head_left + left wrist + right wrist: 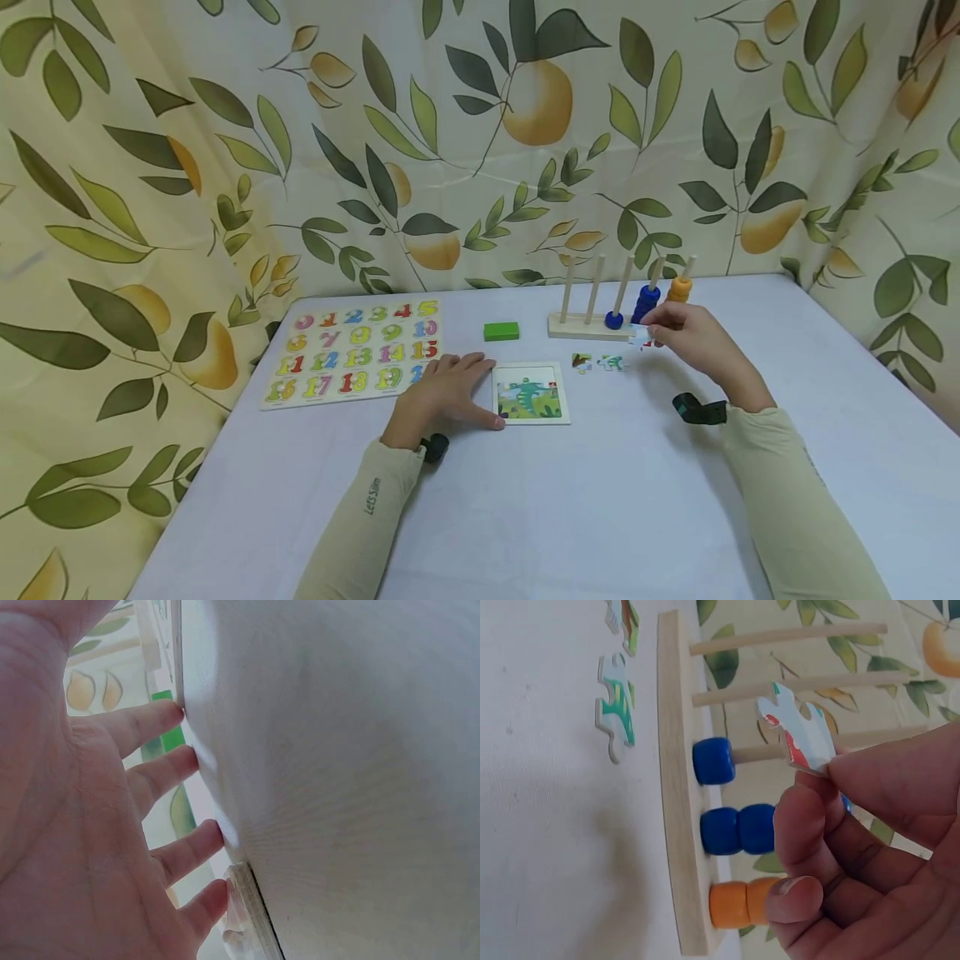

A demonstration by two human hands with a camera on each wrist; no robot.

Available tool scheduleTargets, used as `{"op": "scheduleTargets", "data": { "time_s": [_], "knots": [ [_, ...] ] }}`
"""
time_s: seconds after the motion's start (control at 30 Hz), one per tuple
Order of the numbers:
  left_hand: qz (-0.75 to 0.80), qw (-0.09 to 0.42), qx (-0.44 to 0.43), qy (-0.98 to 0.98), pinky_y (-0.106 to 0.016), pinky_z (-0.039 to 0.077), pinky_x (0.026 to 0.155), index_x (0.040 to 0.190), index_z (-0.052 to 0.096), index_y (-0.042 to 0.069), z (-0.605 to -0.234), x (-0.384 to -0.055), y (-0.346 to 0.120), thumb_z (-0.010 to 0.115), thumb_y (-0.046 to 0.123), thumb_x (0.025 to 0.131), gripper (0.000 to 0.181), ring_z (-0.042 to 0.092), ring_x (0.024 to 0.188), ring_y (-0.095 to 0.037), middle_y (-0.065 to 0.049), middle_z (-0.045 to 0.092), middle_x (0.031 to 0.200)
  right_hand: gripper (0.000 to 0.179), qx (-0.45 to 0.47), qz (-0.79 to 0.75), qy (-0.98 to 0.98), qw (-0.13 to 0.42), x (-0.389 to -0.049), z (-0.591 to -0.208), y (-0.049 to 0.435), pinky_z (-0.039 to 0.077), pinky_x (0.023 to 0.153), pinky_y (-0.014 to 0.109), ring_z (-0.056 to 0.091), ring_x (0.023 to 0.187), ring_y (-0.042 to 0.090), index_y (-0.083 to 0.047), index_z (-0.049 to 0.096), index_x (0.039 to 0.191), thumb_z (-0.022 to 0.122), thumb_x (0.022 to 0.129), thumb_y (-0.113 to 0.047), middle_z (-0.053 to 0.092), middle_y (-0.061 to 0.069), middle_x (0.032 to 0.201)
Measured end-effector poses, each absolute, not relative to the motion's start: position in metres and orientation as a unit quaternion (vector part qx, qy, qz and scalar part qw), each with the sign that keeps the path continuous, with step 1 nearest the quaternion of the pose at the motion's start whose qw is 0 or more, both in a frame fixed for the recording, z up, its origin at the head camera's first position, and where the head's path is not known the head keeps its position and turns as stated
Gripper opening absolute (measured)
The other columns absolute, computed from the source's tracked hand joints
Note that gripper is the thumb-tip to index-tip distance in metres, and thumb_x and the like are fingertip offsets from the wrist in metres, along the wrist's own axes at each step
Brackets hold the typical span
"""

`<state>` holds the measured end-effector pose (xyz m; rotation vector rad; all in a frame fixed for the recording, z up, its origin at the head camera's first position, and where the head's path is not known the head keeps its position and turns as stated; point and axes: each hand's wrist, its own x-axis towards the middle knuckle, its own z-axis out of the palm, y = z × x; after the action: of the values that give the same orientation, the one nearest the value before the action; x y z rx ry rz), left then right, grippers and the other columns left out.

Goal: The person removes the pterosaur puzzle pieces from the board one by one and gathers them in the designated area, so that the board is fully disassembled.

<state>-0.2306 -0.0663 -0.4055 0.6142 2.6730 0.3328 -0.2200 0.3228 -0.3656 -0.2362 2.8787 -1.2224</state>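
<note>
Between thumb and fingers, my right hand point(693, 337) pinches a jigsaw puzzle piece point(802, 735), pale blue and white with red patches. The piece is held up in front of the wooden bead stand point(676, 787). My left hand point(450, 392) spreads its fingers at the left side of a white-framed puzzle point(531, 420) with a green dinosaur picture, thumb at its lower left corner. In the left wrist view the fingertips point(210, 832) reach down to the white cloth. Two loose puzzle pieces point(611, 362) point(615, 705) lie on the table right of the frame.
A number board point(352, 357) lies at the left, its near right corner partly behind my left hand. A green block point(501, 331) sits behind the puzzle frame. The stand's pegs carry blue beads point(715, 760) and orange beads point(729, 904). A leaf-patterned curtain point(480, 167) hangs behind.
</note>
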Motion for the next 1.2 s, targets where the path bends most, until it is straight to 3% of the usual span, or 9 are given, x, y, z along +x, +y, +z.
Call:
{"op": "scheduleTargets", "data": {
  "time_s": [0.13,0.37,0.73,1.03,1.2],
  "knots": [
    [0.123,0.184,0.219,0.950,-0.056,0.012,0.129,0.171,0.032,0.028,-0.405,-0.230,-0.067,0.082,0.065,0.085,0.106,0.019,0.159,-0.035,0.003,0.023,0.177,0.027,-0.064,-0.388,0.919,0.018,-0.222,-0.368,0.329,0.052,0.089,0.034,0.061,0.103,0.036,0.009,0.062,0.130,0.053,0.111,-0.008,0.066,0.023,0.116],
    [0.122,0.180,0.224,0.950,-0.055,0.013,0.129,0.170,0.032,0.027,-0.407,-0.231,-0.069,0.082,0.066,0.085,0.106,0.020,0.159,-0.035,0.002,0.023,0.177,0.026,-0.049,-0.391,0.918,0.044,-0.226,-0.378,0.335,0.052,0.082,0.029,0.059,0.103,0.035,0.013,0.063,0.127,0.054,0.110,-0.006,0.065,0.026,0.120],
    [0.119,0.179,0.233,0.948,-0.056,0.013,0.129,0.171,0.032,0.027,-0.405,-0.230,-0.070,0.082,0.067,0.084,0.108,0.020,0.158,-0.036,0.001,0.023,0.177,0.026,-0.036,-0.381,0.921,0.075,-0.226,-0.390,0.339,0.050,0.081,0.035,0.055,0.101,0.036,0.012,0.064,0.126,0.057,0.108,-0.005,0.064,0.026,0.117],
    [0.124,0.179,0.233,0.948,-0.057,0.013,0.129,0.171,0.032,0.027,-0.407,-0.231,-0.070,0.082,0.066,0.085,0.107,0.020,0.158,-0.036,0.001,0.024,0.177,0.023,-0.032,-0.358,0.930,0.076,-0.228,-0.398,0.338,0.049,0.097,0.056,0.053,0.105,0.040,0.010,0.067,0.122,0.058,0.107,-0.005,0.065,0.024,0.112],
    [0.125,0.177,0.233,0.948,-0.057,0.014,0.129,0.170,0.033,0.027,-0.406,-0.230,-0.070,0.082,0.066,0.084,0.107,0.020,0.158,-0.036,0.001,0.024,0.177,0.023,-0.019,-0.346,0.936,0.063,-0.229,-0.399,0.335,0.049,0.095,0.056,0.055,0.103,0.040,0.010,0.068,0.120,0.060,0.106,-0.007,0.066,0.023,0.109]
  ]
}}
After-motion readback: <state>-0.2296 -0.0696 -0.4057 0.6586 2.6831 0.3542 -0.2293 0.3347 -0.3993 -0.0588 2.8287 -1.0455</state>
